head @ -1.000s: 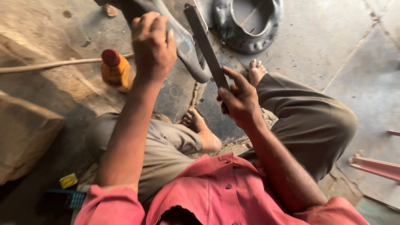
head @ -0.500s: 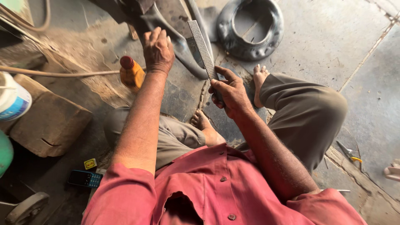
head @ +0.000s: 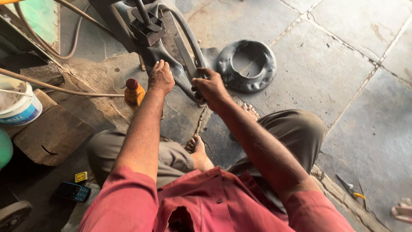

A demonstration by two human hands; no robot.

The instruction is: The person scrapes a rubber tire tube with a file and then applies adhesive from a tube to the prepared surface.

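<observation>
Both hands are seen stretched forward over the stone floor (head: 343, 77), where a grey rubber inner tube (head: 189, 38) is draped through a dark metal clamp press (head: 146, 25). The left hand (head: 161, 77) is laid flat, fingers together and pointing ahead, and is pressed down on the tube just below the press. The right hand (head: 210, 86) is closed in a fist around the handle of a flat metal file (head: 185, 56), whose ridged blade is laid against the tube and points away from the body toward the press. Just to the left of the left wrist, an orange bottle with a red cap (head: 134, 92) is stood upright on the floor. Beyond the right hand, a round grey metal ring (head: 246, 65) with a dished rim is set on the floor, near the tube but apart from the file. Further left, a white plastic bucket (head: 19, 105) is placed beside a wooden block (head: 51, 133), and a thin hose (head: 64, 89) is run across the ground between them and the bottle. A dark mobile phone (head: 72, 191) is left on the floor near the left knee, and yellow-handled pliers (head: 349, 188) are seen at the far right.
</observation>
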